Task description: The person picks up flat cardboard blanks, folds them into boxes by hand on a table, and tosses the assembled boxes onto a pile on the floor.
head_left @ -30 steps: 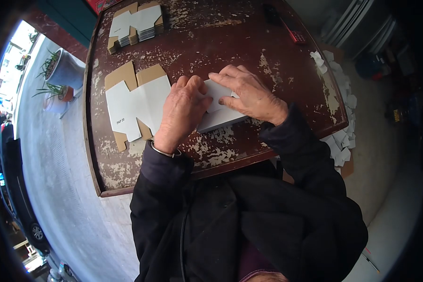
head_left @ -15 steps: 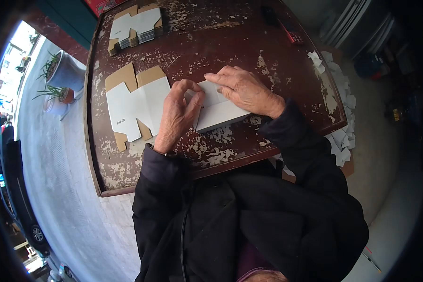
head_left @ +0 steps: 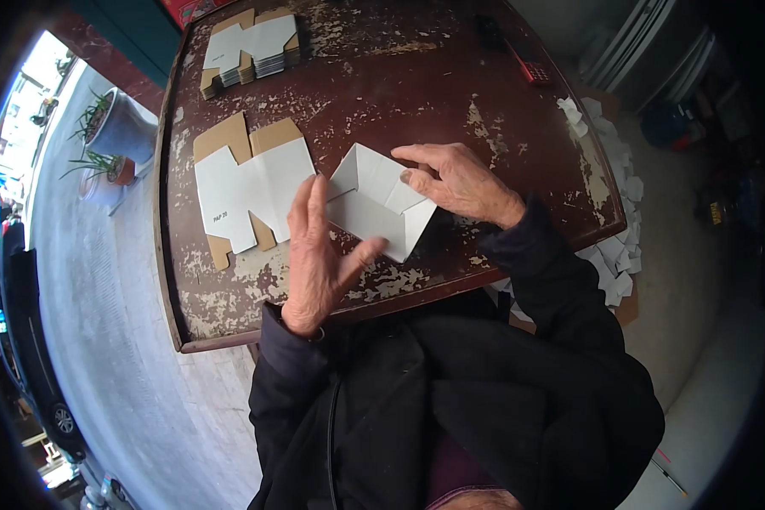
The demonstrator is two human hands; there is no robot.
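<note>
Nearest the person, at 8 o'clock from the white box [head_left: 382, 208], the left hand [head_left: 314, 251] spreads its fingers; its grip is wide and seems to have hold of nothing, the thumb by the near rim, though whether it presses there I cannot tell. The box lies on the counter [head_left: 382, 85], toward 6 o'clock of its middle. At 2 o'clock from the box is the right hand [head_left: 459, 180], its grip loosely parted, thumb and forefinger at the far wall (a pinch or a mere touch, I cannot tell).

To handle these walls well, I would ease each one along its own crease, keep the pressure even on opposite sides, and use flat fingertips, since a thumb dug into a panel's middle could dent it. One hand should steady the base while the other squares a corner.

The box is plain white inside, its walls slanting, with faint creases across the far wall and slit-like lines toward 9 and 3 o'clock. Beyond the left hand, at 10 o'clock, a flat card [head_left: 259, 185] shows white panels, brown flaps and small print; farther off, at 11, stands a stack of cards [head_left: 255, 41].
</note>
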